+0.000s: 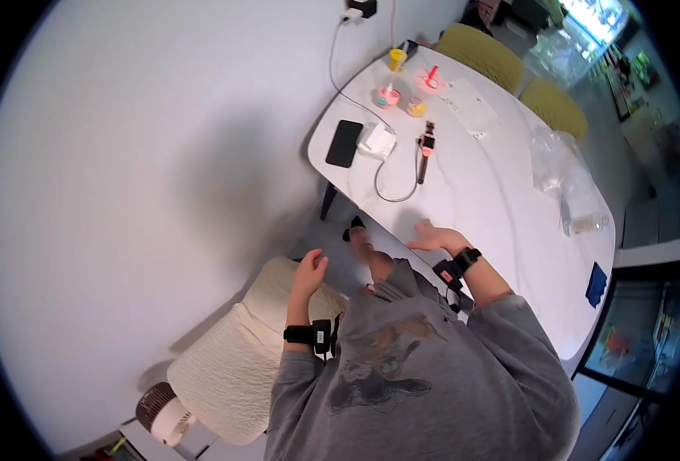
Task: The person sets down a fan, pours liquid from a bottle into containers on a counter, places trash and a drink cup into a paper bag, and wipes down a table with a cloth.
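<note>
My right hand [434, 237] rests on the white marble-look table [478, 207] by its near edge, fingers spread, holding nothing. My left hand [309, 272] hangs in the air beside the table, above the cream-covered seat [228, 361]; its fingers are loosely curled, thumb apart, with nothing visible in them. Farther along the table lie a smartwatch [427, 146] with a pinkish case, a grey cable [390, 198], a white charger or small packet [377, 140] and a black phone [344, 144]. Each wrist wears a black strap with a small box.
Small tubs [388, 97], a yellow cup [397, 60] and a pink lidded container [431, 81] stand at the table's far end. Clear plastic bags [567, 173] and a dark blue cloth [596, 284] lie on the right. Yellow-green chairs [482, 55] line the far side. A fan [163, 413] stands lower left.
</note>
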Motion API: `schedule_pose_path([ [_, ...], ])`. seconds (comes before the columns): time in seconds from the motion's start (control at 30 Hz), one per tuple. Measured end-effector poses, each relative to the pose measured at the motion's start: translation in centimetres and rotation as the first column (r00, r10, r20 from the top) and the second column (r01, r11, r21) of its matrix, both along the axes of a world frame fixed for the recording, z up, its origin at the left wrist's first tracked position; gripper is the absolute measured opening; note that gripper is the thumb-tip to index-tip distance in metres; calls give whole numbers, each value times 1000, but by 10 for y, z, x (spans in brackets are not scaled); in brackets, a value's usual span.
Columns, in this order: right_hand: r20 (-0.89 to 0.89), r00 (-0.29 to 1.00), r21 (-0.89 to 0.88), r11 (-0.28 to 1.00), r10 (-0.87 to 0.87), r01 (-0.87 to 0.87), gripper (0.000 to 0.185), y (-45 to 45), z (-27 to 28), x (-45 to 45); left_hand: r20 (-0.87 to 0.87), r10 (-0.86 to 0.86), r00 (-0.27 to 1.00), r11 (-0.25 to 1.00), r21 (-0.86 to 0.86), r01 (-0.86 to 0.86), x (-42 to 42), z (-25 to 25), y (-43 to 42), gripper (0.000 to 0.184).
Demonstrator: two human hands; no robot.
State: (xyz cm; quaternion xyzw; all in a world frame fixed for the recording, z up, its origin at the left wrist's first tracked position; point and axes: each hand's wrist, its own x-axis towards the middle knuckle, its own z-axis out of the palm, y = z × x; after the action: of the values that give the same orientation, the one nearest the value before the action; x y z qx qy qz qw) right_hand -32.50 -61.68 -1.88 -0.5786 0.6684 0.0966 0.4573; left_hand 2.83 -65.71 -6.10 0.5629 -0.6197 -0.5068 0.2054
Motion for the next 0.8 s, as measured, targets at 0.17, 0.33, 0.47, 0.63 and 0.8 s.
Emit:
schedule_pose_path([
  [0.17,-18,994,3,994,-112,112,90,-1,-10,21,38,-138,990,989,57,136,-28,12,-3,41],
  [0.33,-158,981,21,993,-113,118,90,3,-12,40,23,-246,969,968,52,244,-60,22,10,40],
  [0.47,-14,959,-398,882,-281,253,68,42,-46,31,43,-376,925,924,91,372,-91,29,21,37],
  [0.63,242,845,-586,622,-477,519,43,140,-12,-3,5,-559,829,829,7,559,-156,32,37,34],
  [0.8,483,562,-438,370,-671,819,30,249,2,-45,29,-691,722,722,16,691,-242,46,69,34],
])
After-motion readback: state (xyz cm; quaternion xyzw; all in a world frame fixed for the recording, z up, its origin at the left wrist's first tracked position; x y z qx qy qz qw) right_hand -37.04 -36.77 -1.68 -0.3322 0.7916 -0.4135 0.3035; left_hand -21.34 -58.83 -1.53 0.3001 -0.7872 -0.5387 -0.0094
